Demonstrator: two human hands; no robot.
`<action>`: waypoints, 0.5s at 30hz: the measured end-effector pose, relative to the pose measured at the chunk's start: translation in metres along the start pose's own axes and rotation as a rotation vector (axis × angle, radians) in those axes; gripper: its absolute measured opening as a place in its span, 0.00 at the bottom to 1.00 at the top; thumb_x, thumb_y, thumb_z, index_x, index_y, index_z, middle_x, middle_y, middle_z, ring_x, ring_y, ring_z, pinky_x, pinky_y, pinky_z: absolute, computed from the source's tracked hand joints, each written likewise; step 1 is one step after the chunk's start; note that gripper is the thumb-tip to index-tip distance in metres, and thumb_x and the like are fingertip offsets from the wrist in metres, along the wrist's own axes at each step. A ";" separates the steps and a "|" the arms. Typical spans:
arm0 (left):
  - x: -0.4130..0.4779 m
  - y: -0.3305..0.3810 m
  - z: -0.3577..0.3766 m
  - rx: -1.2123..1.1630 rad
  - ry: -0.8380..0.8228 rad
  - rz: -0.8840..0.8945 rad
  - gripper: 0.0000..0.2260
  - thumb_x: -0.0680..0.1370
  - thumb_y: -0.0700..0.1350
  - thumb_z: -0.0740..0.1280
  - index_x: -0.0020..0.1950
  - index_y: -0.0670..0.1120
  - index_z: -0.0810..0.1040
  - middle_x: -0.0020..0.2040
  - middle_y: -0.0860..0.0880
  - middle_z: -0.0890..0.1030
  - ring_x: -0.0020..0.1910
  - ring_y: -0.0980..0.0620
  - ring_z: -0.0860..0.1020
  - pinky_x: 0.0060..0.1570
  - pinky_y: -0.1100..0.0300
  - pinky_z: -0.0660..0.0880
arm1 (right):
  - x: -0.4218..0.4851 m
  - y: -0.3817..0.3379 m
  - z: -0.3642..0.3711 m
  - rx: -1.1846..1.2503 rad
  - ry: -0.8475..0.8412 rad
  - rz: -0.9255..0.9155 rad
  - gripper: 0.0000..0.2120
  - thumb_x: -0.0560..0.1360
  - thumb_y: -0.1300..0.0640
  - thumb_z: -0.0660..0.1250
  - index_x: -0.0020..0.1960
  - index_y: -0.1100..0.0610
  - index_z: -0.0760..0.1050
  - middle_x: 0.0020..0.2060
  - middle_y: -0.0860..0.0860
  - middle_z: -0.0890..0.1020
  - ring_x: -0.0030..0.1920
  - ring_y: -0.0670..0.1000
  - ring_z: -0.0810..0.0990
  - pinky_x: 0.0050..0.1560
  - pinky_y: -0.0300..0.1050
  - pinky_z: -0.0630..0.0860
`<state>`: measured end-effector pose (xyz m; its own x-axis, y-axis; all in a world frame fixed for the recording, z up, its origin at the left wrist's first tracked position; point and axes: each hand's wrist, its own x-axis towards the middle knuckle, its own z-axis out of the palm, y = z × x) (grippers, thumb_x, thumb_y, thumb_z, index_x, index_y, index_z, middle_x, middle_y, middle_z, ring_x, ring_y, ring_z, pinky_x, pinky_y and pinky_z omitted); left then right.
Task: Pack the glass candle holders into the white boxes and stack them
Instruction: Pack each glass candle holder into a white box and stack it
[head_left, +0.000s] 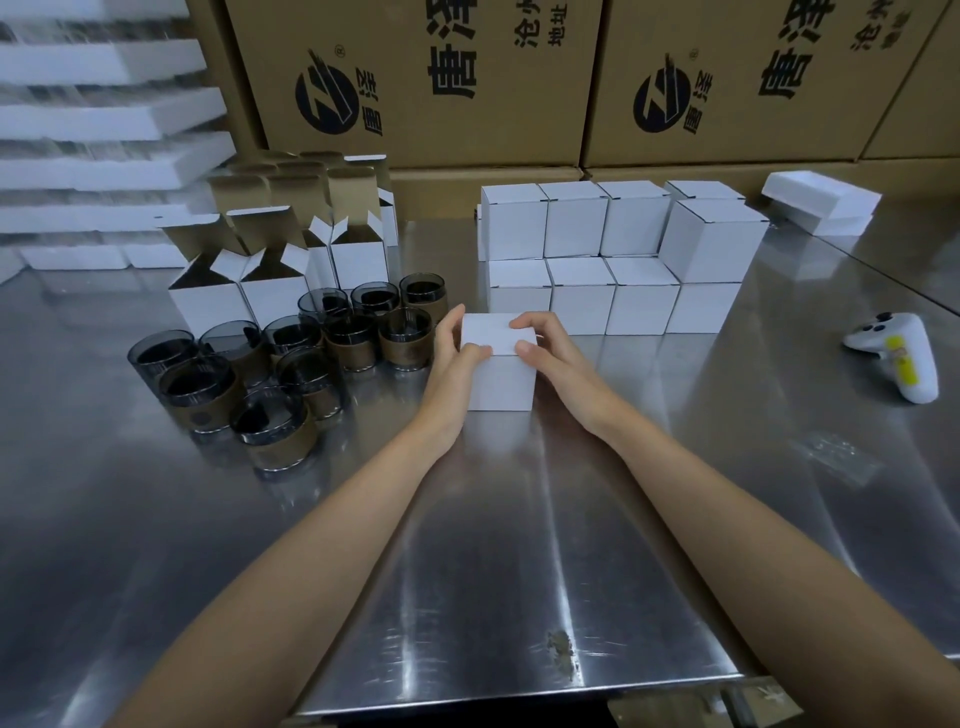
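The glasses (358, 338) stand in a bunch on the shiny table (519, 545), at 9 o'clock from the box in the middle. They are dark and see-through. Each has a brown band round its lower half and stands with its open end up. Behind them, at 10 o'clock, the open boxes (275, 291) stand with their flaps up. They are white outside and brown inside.

The left hand (454, 358) grips the left side of the box (498, 374). Its thumb lies on the lid near the front edge, and its fingers curl round the far left corner. The box is a plain white cube, closed, and it sits flat on the table. The right hand (550, 353) grips the right side, with its thumb on the front of the lid and its fingers bent over the back edge. Both arms reach in from 6 o'clock.

At 1 o'clock is a stack (613, 260) of closed white boxes, two high and touching one another. At 3 o'clock, well apart, a white controller (898, 353) lies on the table.
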<state>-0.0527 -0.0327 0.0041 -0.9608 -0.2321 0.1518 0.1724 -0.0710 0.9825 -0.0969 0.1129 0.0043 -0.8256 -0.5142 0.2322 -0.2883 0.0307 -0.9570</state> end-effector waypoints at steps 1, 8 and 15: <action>0.002 -0.001 -0.001 -0.046 0.014 -0.012 0.26 0.74 0.47 0.63 0.73 0.49 0.64 0.65 0.53 0.71 0.62 0.56 0.73 0.59 0.64 0.72 | -0.002 0.001 -0.001 -0.041 0.013 -0.011 0.10 0.77 0.44 0.61 0.57 0.43 0.70 0.55 0.40 0.75 0.57 0.41 0.73 0.58 0.35 0.69; 0.002 -0.005 -0.003 -0.020 -0.057 0.023 0.30 0.75 0.48 0.69 0.74 0.49 0.61 0.69 0.50 0.71 0.65 0.60 0.72 0.63 0.64 0.71 | -0.003 -0.001 0.001 -0.089 0.230 -0.108 0.07 0.82 0.48 0.57 0.56 0.46 0.72 0.54 0.33 0.76 0.53 0.37 0.75 0.51 0.30 0.69; 0.004 -0.005 -0.004 -0.026 0.101 0.121 0.28 0.77 0.44 0.70 0.73 0.50 0.62 0.63 0.53 0.75 0.55 0.70 0.76 0.52 0.72 0.72 | -0.007 -0.006 0.023 -0.480 0.285 -0.240 0.22 0.81 0.57 0.62 0.73 0.59 0.62 0.73 0.54 0.65 0.72 0.51 0.65 0.69 0.41 0.65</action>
<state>-0.0564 -0.0370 -0.0012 -0.9061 -0.3372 0.2557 0.2922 -0.0615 0.9544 -0.0784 0.0968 0.0044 -0.7889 -0.3066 0.5325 -0.6140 0.3594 -0.7027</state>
